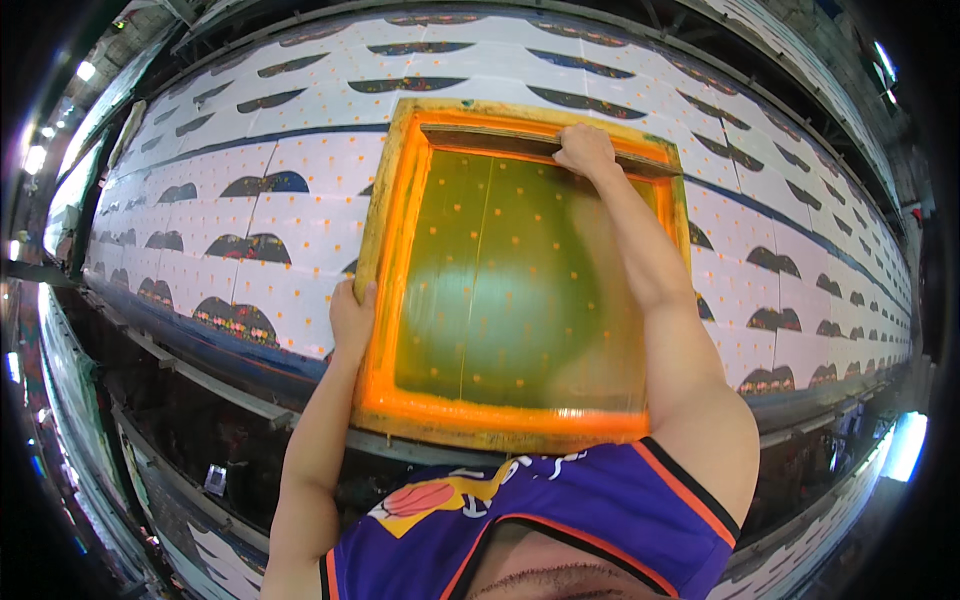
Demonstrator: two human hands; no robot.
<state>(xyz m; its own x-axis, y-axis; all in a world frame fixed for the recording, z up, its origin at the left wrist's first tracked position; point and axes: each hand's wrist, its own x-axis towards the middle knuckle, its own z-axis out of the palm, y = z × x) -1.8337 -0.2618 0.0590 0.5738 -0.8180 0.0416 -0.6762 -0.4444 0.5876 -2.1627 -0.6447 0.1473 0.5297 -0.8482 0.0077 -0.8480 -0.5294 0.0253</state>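
The near edge of the printing frame (pixel 520 270) is partly hidden behind the person's purple shirt (pixel 560 520). The frame lies flat on the long printed cloth (pixel 250 210), its green mesh smeared with orange ink along the borders. The left hand (pixel 352 322) grips the frame's left side, thumb on top, fingers out of sight underneath. The right arm stretches straight across the mesh; the right hand (pixel 585 150) is closed over the wooden squeegee (pixel 500 138) at the far edge.
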